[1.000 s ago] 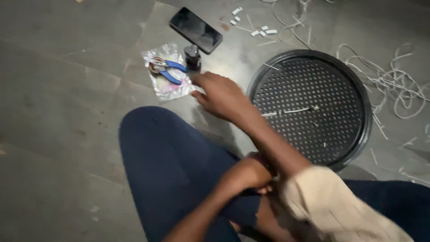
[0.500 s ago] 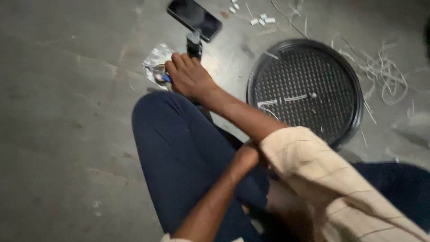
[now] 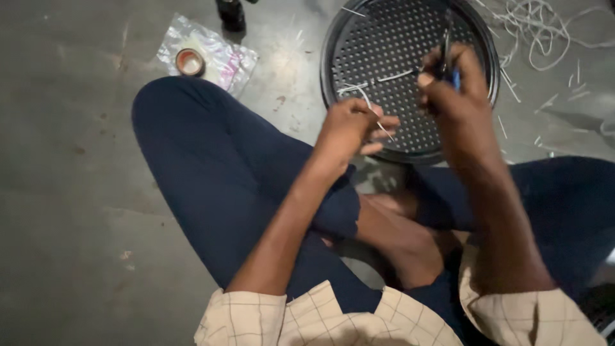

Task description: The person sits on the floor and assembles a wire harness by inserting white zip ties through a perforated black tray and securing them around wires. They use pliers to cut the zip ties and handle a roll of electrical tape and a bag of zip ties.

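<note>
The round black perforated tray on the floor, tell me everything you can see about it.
The round black perforated tray lies flat on the grey concrete floor in front of the seated person's knees. It looks like dark metal, with a raised smooth rim and a bottom full of small holes in even rows. A few thin pale wire pieces lie on it. Both hands hover over its near edge, hiding part of it; its top runs out of view.

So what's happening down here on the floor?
A person sits cross-legged on a concrete floor over a round black perforated tray. The left hand pinches a thin white wire piece, while the right hand grips a dark tool with a blue handle, likely pliers. More cut pieces lie in the tray, loose white wire trails beside it, and a tape roll rests on a plastic bag.
</note>
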